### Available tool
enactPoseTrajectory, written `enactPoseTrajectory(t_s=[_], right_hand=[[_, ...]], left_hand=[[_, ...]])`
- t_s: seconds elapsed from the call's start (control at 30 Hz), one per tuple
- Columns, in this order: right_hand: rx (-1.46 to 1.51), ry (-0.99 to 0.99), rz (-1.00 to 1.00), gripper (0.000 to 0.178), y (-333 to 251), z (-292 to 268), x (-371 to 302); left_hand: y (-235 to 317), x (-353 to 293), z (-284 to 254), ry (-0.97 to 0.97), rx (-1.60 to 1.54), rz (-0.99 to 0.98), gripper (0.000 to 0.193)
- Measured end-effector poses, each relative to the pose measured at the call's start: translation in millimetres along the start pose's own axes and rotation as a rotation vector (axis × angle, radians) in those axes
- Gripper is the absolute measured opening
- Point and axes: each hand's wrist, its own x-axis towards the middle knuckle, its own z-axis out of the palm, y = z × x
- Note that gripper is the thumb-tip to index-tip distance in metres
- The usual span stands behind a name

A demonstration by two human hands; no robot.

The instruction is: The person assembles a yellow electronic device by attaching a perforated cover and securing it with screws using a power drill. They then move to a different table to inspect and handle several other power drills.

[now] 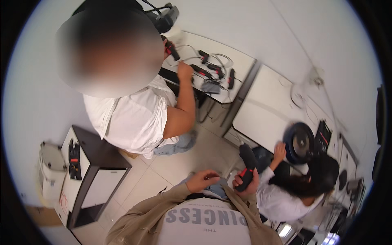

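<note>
My right hand (250, 184) is wrapped round the handle of a black and red cordless screwdriver (247, 161). The tool is tilted, with its thin tip pointing forward, away from my body. In front of my chest, my left hand (203, 181) is held with its fingers loosely stretched and a little bent. Nothing shows in that hand, and it stays apart from the screwdriver.
At far left, a co-worker holds a similar screwdriver (170, 49) by a white table (241, 53) with several cabled tools. On the right, another person's hand (279, 152) is near a round blue-black device (290, 141). A dark-framed cabinet (108, 153) stands left.
</note>
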Motion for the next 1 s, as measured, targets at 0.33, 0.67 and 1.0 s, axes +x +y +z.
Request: enactPoseTrajectory(t_s=[0.33,0.67,1.0], right_hand=[[-0.008,-0.010,0.183,0.061,-51.0,-6.2,26.3],[0.013,-0.041,0.333,0.058,-62.0,1.0,35.1],[0.036,-0.117,0.449,0.060,-72.2,-3.8,35.7]], left_hand=[[17.4,39.1,41.2,0.079,0.061,0.022,0.034],[18.8,74.2,66.1,0.329,-0.118,0.142,0.051],[24.4,89.7,75.6,0.409,-0.181,0.264,0.055]])
